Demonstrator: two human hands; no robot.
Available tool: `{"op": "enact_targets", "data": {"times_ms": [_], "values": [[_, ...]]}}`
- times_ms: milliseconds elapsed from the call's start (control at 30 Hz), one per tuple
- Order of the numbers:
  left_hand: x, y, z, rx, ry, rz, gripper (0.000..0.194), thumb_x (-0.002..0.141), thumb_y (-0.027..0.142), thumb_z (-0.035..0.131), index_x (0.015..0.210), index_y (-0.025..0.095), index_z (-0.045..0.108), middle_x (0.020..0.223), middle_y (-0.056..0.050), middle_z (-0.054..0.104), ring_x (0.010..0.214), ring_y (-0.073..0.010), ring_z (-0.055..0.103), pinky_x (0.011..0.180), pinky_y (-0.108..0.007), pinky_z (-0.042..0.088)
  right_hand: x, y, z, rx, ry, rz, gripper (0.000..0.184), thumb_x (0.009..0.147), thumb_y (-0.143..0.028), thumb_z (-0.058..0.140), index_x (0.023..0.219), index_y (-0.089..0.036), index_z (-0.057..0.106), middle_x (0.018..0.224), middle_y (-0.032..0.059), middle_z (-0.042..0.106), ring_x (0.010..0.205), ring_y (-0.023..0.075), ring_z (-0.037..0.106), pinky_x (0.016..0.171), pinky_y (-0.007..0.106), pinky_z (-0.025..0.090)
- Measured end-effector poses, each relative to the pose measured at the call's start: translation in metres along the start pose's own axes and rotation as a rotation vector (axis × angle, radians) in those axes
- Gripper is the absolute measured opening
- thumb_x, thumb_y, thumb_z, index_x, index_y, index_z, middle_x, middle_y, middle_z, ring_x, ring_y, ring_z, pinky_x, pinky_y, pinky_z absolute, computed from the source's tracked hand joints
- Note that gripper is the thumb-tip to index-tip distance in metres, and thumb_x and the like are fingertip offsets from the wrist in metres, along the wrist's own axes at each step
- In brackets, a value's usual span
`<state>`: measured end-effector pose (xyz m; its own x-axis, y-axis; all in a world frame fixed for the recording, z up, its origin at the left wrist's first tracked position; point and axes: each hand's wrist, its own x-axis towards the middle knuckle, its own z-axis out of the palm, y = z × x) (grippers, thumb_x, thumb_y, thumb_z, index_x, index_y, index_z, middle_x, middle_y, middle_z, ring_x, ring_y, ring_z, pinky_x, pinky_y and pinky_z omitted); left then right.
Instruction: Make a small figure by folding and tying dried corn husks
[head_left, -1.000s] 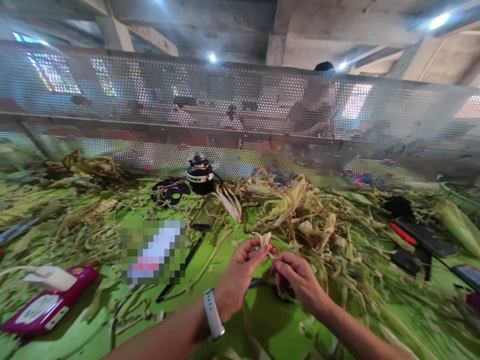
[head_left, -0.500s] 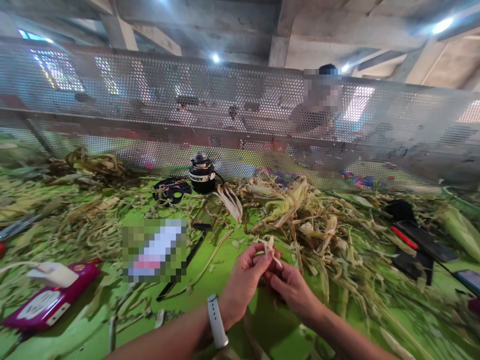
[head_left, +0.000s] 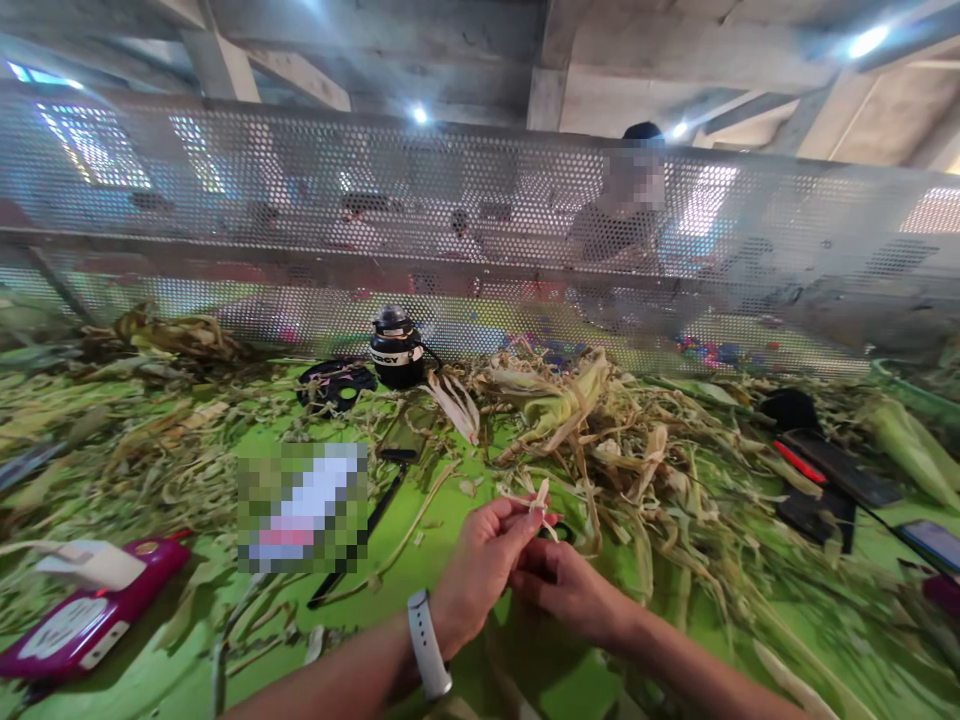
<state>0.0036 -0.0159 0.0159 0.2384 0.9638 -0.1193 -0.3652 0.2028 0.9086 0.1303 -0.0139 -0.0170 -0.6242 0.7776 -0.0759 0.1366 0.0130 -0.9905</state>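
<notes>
My left hand (head_left: 487,555), with a pale watch strap at its wrist, pinches a small piece of pale dried corn husk (head_left: 540,497) between thumb and fingers. The husk piece is folded, with thin strips sticking out at its top and side. Right against it, a little lower, my right hand (head_left: 566,590) is closed, its fingers curled in behind the left hand. What the right fingers hold, if anything, is hidden. Just beyond the right hand a small dark round thing (head_left: 559,533) shows in part. Both hands are above the green tabletop (head_left: 420,600).
Loose husks (head_left: 630,450) are heaped in front and to the right. A black jar (head_left: 396,350) stands near the perforated metal screen (head_left: 465,170). Left lie a magenta power bank (head_left: 97,610) and a blurred-out phone-like thing (head_left: 307,505); right, a phone (head_left: 930,545). A person (head_left: 619,225) is behind the screen.
My right hand has moved left and in close behind the left hand, its fingers curling. The left hand still pinches the husk piece, which has turned more upright.
</notes>
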Motion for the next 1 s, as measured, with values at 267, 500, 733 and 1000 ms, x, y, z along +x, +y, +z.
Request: {"op": "enact_targets", "data": {"times_ms": [267, 500, 733, 1000], "values": [[0.009, 0.014, -0.011, 0.268, -0.156, -0.09, 0.032, 0.071, 0.042, 0.068, 0.086, 0.015, 0.064, 0.071, -0.001, 0.062, 0.069, -0.0152, 0.056, 0.067, -0.027, 0.044, -0.016, -0.027, -0.009, -0.321, 0.006, 0.016, 0.028, 0.074, -0.036, 0.063, 0.06, -0.014, 0.055, 0.053, -0.0046, 0.044, 0.049, 0.0074, 0.036, 0.046, 0.02, 0.029], [0.006, 0.02, -0.012, 0.325, -0.4, -0.151, 0.026, 0.074, 0.039, 0.065, 0.089, 0.018, 0.065, 0.085, -0.001, 0.062, 0.081, -0.0161, 0.052, 0.079, -0.028, 0.038, -0.018, -0.051, -0.043, -0.256, 0.536, -0.132, 0.037, 0.081, -0.049, 0.054, 0.07, -0.015, 0.064, 0.074, 0.0044, 0.062, 0.075, 0.0176, 0.057, 0.07, 0.028, 0.044], [0.003, 0.013, -0.015, 0.34, -0.309, -0.274, 0.015, 0.072, 0.028, 0.062, 0.08, 0.016, 0.069, 0.073, 0.0, 0.062, 0.076, -0.0167, 0.05, 0.076, -0.028, 0.036, -0.006, -0.028, -0.025, 0.213, 0.341, -0.042, 0.033, 0.067, -0.045, 0.073, 0.084, -0.017, 0.074, 0.097, 0.0062, 0.066, 0.089, 0.0198, 0.059, 0.08, 0.032, 0.045], [0.004, 0.011, -0.012, 0.377, -0.517, -0.185, 0.035, 0.073, 0.047, 0.065, 0.065, 0.014, 0.066, 0.059, 0.001, 0.054, 0.058, -0.0104, 0.043, 0.059, -0.024, 0.032, -0.008, -0.032, -0.021, 0.648, 0.38, 0.108, 0.025, 0.055, -0.029, 0.083, 0.072, -0.014, 0.073, 0.072, 0.0022, 0.067, 0.067, 0.0114, 0.058, 0.064, 0.022, 0.044]]}}
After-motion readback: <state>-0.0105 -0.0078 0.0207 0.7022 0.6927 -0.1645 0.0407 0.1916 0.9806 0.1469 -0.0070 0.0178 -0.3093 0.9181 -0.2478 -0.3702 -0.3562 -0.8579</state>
